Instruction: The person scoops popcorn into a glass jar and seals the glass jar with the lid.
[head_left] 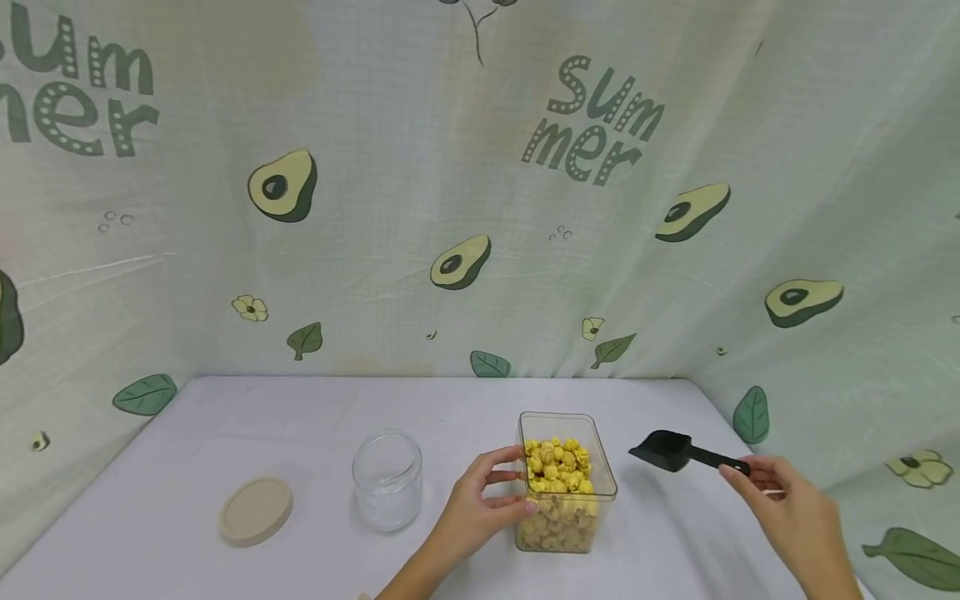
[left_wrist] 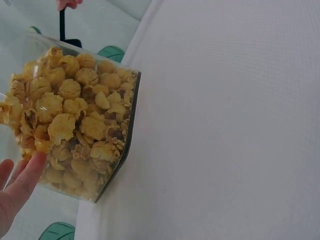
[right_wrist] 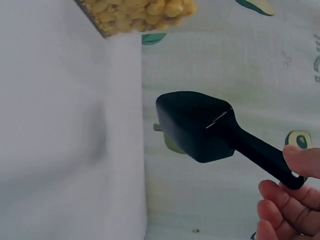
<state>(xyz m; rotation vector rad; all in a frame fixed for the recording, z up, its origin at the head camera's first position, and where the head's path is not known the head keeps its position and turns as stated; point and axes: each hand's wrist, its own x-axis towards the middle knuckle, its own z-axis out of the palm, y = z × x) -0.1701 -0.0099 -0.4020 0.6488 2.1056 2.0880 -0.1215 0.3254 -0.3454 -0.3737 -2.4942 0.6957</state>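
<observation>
A clear square container (head_left: 557,521) filled with yellow popcorn (head_left: 558,467) stands upright on the table. At its left side is my left hand (head_left: 483,500), fingers spread and fairly straight, the thumb by the front corner. In the left wrist view the fingertips (left_wrist: 36,162) are at the container wall (left_wrist: 135,95). My right hand (head_left: 795,508) pinches the handle end of a black scoop (head_left: 667,450) between thumb and fingers. The scoop hangs in the air to the right of the container, its tip pointing left. No popcorn shows in it in the head view.
An uncovered clear round jar (head_left: 387,492) stands left of my left hand. Farther left lies a beige round lid (head_left: 256,511). All sit on a white-covered table (head_left: 315,417), with a printed avocado curtain (head_left: 360,208) behind and at the sides.
</observation>
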